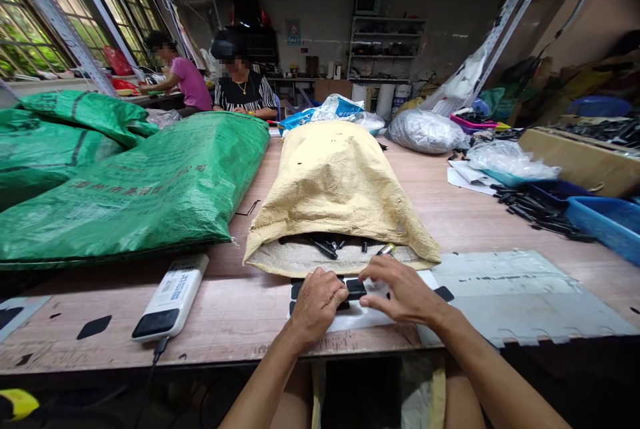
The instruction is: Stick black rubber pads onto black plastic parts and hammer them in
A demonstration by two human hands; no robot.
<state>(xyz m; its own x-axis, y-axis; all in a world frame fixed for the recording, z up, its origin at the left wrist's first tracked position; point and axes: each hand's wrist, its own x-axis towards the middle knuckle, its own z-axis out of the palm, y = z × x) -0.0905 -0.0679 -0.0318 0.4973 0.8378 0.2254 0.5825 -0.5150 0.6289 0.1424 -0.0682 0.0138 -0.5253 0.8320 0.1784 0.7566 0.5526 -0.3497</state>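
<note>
My left hand [319, 301] is closed around one end of a small black cylindrical piece [356, 289], held low over the table. At its other end, my right hand [397, 287] has thumb and fingers apart; whether a fingertip touches the piece is unclear. Beneath both hands lies a white sheet [345, 323] bearing black rounded stickers [296, 290], partly covered by my left hand. Just beyond, a yellow woven sack [330, 182] lies with its mouth facing me. Several black cylindrical pieces [327, 249] show inside that mouth.
Green woven sacks [150, 189] fill the left side. A white power bank [173, 299] with a cable lies near the front edge. Grey sheeting [515, 295], a pile of black parts [540, 212] and a blue bin [607, 222] are at right. Two people sit across the table.
</note>
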